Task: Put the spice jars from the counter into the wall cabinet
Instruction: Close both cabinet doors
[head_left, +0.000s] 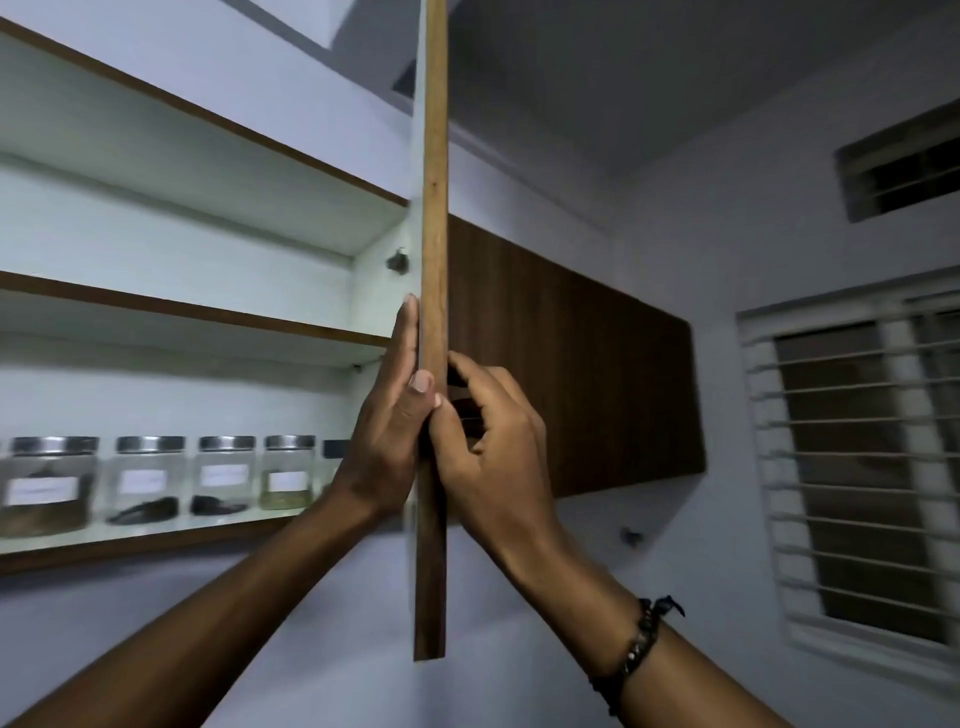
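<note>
Standing open on the left, a white-lined wall cabinet (208, 208) with brown-edged shelves fills much of the view. Its brown wooden door (434, 208) is seen edge-on, running down the middle of the frame. Behind it to the right is a closed dark wood cabinet front (571, 364), and further right a barred window (852, 467).

Both hands meet on the door edge. The left hand (387, 421) lies flat against the door's inner white face, fingers straight up and thumb across the edge. The right hand (488, 441) wraps its fingers around the outer side, thumb pressed to the edge, so the door is clasped between the two hands. A dark beaded bracelet (636, 649) circles the right wrist.

Spice jars (150, 478) stand in a row on the lowest shelf, clear glass with metal lids. Each carries a white label, too blurred to read. A fifth jar is partly hidden behind the left hand.
</note>
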